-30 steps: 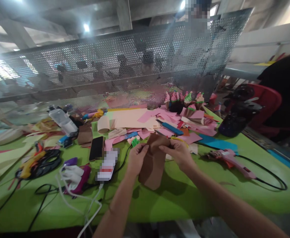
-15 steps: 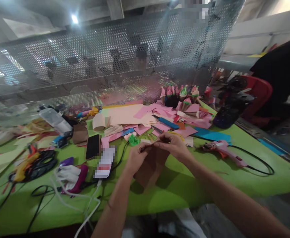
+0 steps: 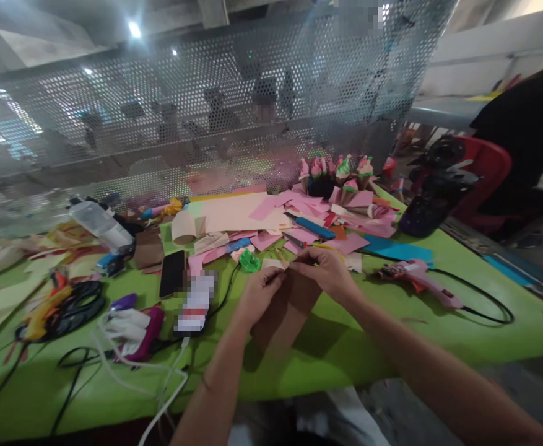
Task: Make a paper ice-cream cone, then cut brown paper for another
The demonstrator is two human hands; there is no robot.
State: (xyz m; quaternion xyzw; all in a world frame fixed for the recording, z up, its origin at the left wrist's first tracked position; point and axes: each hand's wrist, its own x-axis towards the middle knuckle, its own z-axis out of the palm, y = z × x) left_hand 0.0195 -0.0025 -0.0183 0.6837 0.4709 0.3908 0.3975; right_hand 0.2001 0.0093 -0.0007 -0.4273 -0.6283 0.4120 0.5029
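A piece of brown paper (image 3: 285,316) hangs from my fingers over the green table, its sides angled as if bent. My left hand (image 3: 260,294) pinches its upper left edge. My right hand (image 3: 324,271) grips the upper right part, thumb and fingers pressed together close to the left fingertips. Just beyond my hands lie a blue-handled cutter (image 3: 315,227) and a small green piece (image 3: 249,261) on the tabletop. Right of my right hand rests a pink glue gun (image 3: 431,286) with a black cord.
Pink paper scraps (image 3: 299,207) and small paper ice-cream cones (image 3: 343,170) lie at the back before a perforated metal screen (image 3: 182,124). On the left are a black phone (image 3: 173,274), a yellow glue gun (image 3: 43,313) and white cables (image 3: 164,402). A dark bottle (image 3: 426,207) stands at right.
The brown paper has turned a little, showing a broader face towards the right. Both hands keep their pinch in nearly the same place. The view has shifted slightly.
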